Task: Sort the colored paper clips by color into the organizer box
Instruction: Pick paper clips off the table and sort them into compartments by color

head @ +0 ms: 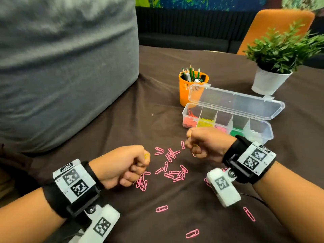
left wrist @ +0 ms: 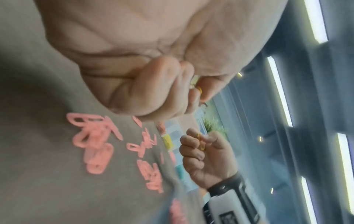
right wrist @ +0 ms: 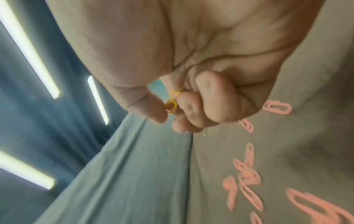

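Several pink paper clips (head: 169, 165) lie scattered on the brown cloth between my hands. My left hand (head: 122, 165) is a closed fist gripping yellow paper clips (left wrist: 199, 90) that peek out by the thumb. My right hand (head: 205, 144) is also fisted and pinches yellow paper clips (right wrist: 172, 103) between thumb and fingers, just in front of the organizer box (head: 263, 134). The clear box stands open with its lid (head: 235, 102) tipped back. Its compartments hold, left to right, orange, yellow, pink, green and pale clips.
An orange pencil cup (head: 188, 88) stands behind the box's left end. A potted plant (head: 273, 67) in a white pot is at the back right. A large grey cushion (head: 66, 67) fills the left side. Stray pink clips (head: 192, 233) lie near the front.
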